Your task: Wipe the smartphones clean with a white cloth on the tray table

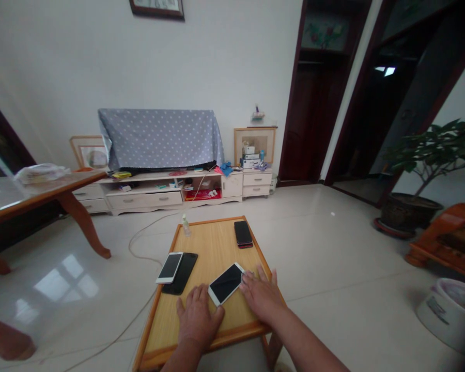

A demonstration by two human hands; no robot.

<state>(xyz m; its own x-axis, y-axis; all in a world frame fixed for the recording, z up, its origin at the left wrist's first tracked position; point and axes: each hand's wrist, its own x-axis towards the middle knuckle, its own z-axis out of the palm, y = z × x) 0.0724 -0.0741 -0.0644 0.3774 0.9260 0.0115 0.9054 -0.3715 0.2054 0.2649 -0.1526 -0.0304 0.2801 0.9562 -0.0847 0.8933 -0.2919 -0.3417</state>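
1. On wood table [211, 236], nr. end: white phone [227, 283] btwn. L hand [198, 316] & R hand [262, 294].
2. Hands apart, each loosely spread, at phone's ends.
3. Table's far R: blk. phone [242, 232].

No text, brand or number was legible. The dark mark on the white bucket [447, 321], well right of the right hand [263, 297], was too blurred to read. Marks on the stacked boxes [251, 163], far beyond both hands, were too small. The white phone [227, 283], between right and left hand [199, 316], showed a dark screen, no readable characters.
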